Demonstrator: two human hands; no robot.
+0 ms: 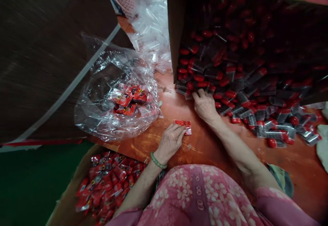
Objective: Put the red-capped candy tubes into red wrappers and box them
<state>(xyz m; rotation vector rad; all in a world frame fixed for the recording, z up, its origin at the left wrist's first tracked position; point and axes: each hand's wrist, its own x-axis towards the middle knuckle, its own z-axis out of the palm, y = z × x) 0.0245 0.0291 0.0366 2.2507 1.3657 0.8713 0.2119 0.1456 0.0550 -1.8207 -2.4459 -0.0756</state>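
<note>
My left hand (172, 140), with a green bead bracelet (158, 161) at the wrist, presses its fingers together on a small red printed card (188, 126) on the table. My right hand (205, 106) is at the near left edge of a heap of clear tubes with red caps (230, 93). Its fingers curl down among the tubes, and what lies under the fingertips is hidden. Left of my hands, a clear plastic bag (102, 120) holds several red printed packets (125, 98).
The tubes spill from a large open carton (176, 24) onto the reddish table (169, 93). Clear tubes without caps (151, 24) are piled at the back. Below left, a box (66, 198) holds many red packed pieces (110, 181). A dark carton (51, 48) stands on the left.
</note>
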